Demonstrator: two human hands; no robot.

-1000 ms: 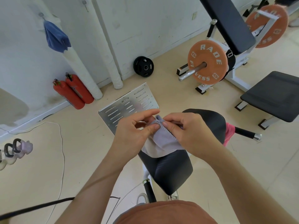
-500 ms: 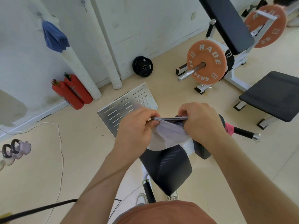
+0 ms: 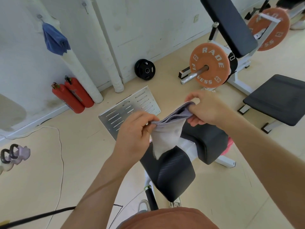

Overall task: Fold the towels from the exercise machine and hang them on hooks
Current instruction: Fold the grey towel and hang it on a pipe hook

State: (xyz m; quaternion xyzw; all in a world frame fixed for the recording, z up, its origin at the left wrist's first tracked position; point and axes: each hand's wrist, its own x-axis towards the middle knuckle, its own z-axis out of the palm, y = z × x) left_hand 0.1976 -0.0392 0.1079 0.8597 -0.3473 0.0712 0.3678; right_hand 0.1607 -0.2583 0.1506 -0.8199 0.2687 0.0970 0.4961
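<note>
Grey towel point(image 3: 166, 136) is held at its top edge. Left hand point(image 3: 133, 134): fingers point(image 3: 148, 128) clamped on one end. Right hand point(image 3: 206, 109): fingers point(image 3: 193, 120) clamped on the other end. The layered edge is stretched between the two grips, and the rest hangs loose below the fingers, just above the exercise machine point(image 3: 171, 171) seat pad.

Step in hand is judged to be the fold, partly done.
- Edge to be kept taut and level between the fingers.
- Layers to be aligned at both pinch points before the ends are brought together.
- The uneven hanging tail to be squared off, otherwise a lopsided bundle is likely on the hook.

Counts, outward from the fingers:
- Towels: three seen. Grey one in the fingers, pink towel point(image 3: 228, 146) low and to the right of the fingers behind the pad, blue towel point(image 3: 55, 40) far up-left, already hung.
- Hooks: two made out on the wall. Hook point(image 3: 39, 16) is taken by the blue towel; second hook point(image 3: 84, 4) appears bare.
- Fire extinguishers point(image 3: 72, 96): two.
- Orange weight plates point(image 3: 209, 65): two. Black one: one.
</note>
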